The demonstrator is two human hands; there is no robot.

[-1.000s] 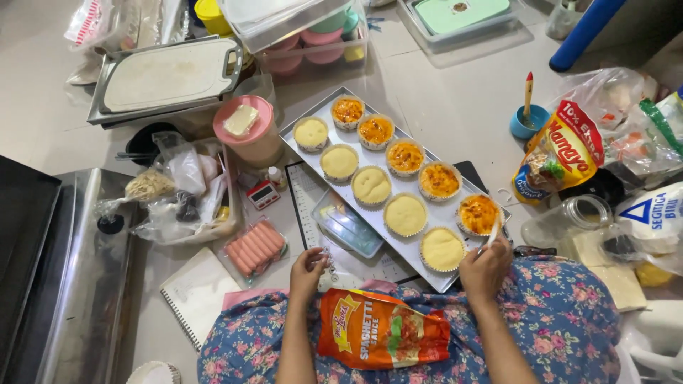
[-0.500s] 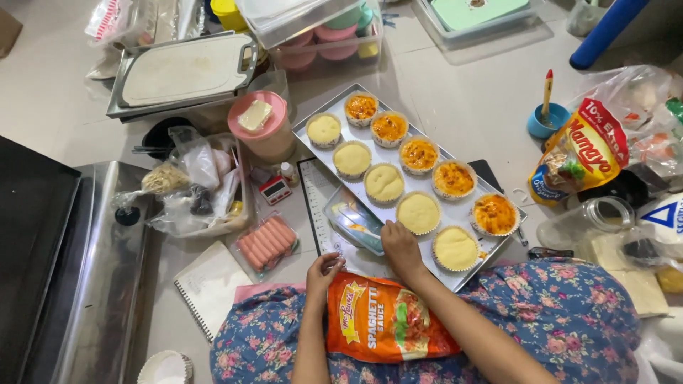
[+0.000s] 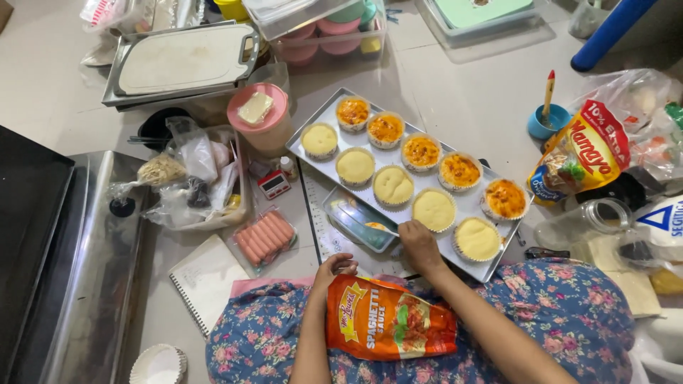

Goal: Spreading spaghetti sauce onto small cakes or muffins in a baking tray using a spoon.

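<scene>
Two hands are shown from above, near to far. Nearest, an orange sauce pouch (image 3: 388,326) lies across the lap on the floral dress (image 3: 569,313), its long axis running left to right, held between the forearms. The left hand (image 3: 334,269) is seen just beyond the pouch's upper left corner, fingers curled closed; whether anything is pinched in them cannot be told. The right hand (image 3: 420,245) is placed further out, fingers bent down at the near end of a small clear rectangular container (image 3: 359,220), which is set slantwise just beside the near edge of the metal tray (image 3: 313,139). The container is thus reached by the right hand, the left being well short of it. Beyond, ten filled pastry cups are ranged in two rows on the tray, the nearest plain cup (image 3: 434,210) lying just past the right fingers.
</scene>
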